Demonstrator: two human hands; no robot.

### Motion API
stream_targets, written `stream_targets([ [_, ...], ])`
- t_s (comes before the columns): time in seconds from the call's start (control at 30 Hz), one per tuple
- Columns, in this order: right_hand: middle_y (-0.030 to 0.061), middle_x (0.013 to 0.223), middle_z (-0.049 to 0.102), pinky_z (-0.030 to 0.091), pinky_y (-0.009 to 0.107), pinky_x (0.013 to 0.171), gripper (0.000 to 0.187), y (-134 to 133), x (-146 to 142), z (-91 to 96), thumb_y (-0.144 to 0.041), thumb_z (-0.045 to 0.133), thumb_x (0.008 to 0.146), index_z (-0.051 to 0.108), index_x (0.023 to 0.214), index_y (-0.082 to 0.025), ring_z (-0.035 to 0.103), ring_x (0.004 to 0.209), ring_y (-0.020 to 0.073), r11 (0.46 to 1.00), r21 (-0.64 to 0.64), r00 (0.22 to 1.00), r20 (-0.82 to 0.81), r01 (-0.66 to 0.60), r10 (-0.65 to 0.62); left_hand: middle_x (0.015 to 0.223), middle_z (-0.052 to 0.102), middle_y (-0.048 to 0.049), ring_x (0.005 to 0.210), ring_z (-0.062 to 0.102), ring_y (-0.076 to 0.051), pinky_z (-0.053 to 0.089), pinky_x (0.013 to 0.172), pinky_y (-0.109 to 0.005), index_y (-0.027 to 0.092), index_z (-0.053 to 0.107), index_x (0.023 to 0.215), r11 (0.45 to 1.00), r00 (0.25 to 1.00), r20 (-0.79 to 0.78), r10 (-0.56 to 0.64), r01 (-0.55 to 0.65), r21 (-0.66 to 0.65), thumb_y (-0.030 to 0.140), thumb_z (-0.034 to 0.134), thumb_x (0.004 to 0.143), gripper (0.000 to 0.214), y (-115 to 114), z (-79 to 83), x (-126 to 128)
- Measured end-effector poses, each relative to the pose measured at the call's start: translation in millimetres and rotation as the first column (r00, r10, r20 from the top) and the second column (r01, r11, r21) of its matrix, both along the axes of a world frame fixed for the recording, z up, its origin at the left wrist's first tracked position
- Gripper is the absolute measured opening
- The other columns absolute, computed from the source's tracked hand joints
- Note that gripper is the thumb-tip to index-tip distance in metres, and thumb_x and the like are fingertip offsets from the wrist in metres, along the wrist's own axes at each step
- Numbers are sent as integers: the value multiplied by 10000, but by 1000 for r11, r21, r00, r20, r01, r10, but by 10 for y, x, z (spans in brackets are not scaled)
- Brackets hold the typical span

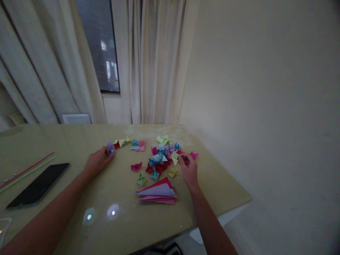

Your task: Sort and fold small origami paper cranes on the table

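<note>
At the left end of a row of folded paper pieces, my left hand (97, 162) is closed on a purple origami piece (110, 148). A red origami piece (117, 145) lies just right of it. My right hand (189, 169) pinches a pale green origami piece (174, 157) at the right side of a colourful pile. Light blue (160, 157), red (159, 168) and magenta (136, 166) folded pieces lie around there. Nearer me rests a stack of folded paper cones (156, 191) in red, purple and pink.
A black phone (38, 185) and two thin sticks, one pink (28, 169) and one green (29, 173), lie on the left of the glossy table (127, 226). The table's right edge runs close to the wall (265, 106). Curtains (159, 63) hang behind.
</note>
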State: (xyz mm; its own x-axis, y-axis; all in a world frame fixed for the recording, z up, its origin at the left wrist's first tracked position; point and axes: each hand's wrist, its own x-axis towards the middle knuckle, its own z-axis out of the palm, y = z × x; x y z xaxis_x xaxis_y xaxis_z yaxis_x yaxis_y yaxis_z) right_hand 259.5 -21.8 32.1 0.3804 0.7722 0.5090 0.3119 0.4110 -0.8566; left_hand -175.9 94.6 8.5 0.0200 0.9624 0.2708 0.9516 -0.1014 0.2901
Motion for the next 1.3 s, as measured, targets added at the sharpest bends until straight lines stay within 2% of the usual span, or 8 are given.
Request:
stream_targets([
  [0.13,79,898,784,597,334,718,237,18,-49,-24,-406,682,881,737,952,-186,732,782,223,1000,5,999,22,-28,28,1186,782,-136,1094,739,-320,565,946,-422,170,548,1354,999,994,106,-27,23,41,530,475,896,587,-75,-37,-18],
  [0.37,40,851,789,598,311,697,133,305,-460,275,-276,652,906,748,975,-214,754,754,213,966,-32,945,204,-255,256,1253,784,-94,1142,730,-305,533,1048,-422,238,750,1142,988,986,93,-137,130,85,474,404,927,471,-212,-26,-13],
  [0.57,13,812,777,557,284,709,163,900,-845,517,-96,638,855,736,905,-216,738,732,188,928,-171,805,462,-330,371,1158,814,-86,1005,755,-273,571,972,-393,233,758,1104,966,944,299,-137,61,250,533,475,929,448,-363,30,103],
  [0.73,19,749,760,504,280,683,218,1200,-959,477,-17,676,768,739,792,-224,700,709,204,917,-252,643,655,-309,397,923,815,-79,824,736,-225,596,788,-335,188,762,977,944,799,566,-205,8,331,660,599,897,506,-479,126,292],
  [0.9,43,885,774,500,275,724,189,1190,-964,593,-56,738,802,759,888,-224,694,779,196,893,-232,606,667,-384,434,794,777,-61,739,694,-194,571,693,-306,167,777,864,935,556,762,-332,86,345,632,657,893,481,-497,422,654],
  [1.07,38,953,752,535,272,737,242,1013,-1019,919,-419,702,999,707,1079,-191,712,798,169,819,-238,663,491,-522,565,772,747,-53,747,655,-170,529,724,-279,154,805,877,909,391,821,-415,208,361,536,692,911,399,-305,831,1092],
  [1.23,107,1403,600,591,367,902,694,909,-914,1153,-373,872,854,532,1453,-287,698,1061,230,898,-1,757,537,-440,372,926,800,-79,855,714,-198,548,772,-289,169,810,1036,888,261,874,-411,330,319,522,712,916,385,-135,1203,1496],
  [1.3,96,1423,582,568,381,983,647,893,-843,1218,-286,839,885,540,1457,-314,654,1186,247,908,95,767,576,-408,284,989,810,-88,910,730,-214,562,795,-298,175,804,1064,863,254,870,-423,404,303,521,723,909,388,-127,1343,1597],
])
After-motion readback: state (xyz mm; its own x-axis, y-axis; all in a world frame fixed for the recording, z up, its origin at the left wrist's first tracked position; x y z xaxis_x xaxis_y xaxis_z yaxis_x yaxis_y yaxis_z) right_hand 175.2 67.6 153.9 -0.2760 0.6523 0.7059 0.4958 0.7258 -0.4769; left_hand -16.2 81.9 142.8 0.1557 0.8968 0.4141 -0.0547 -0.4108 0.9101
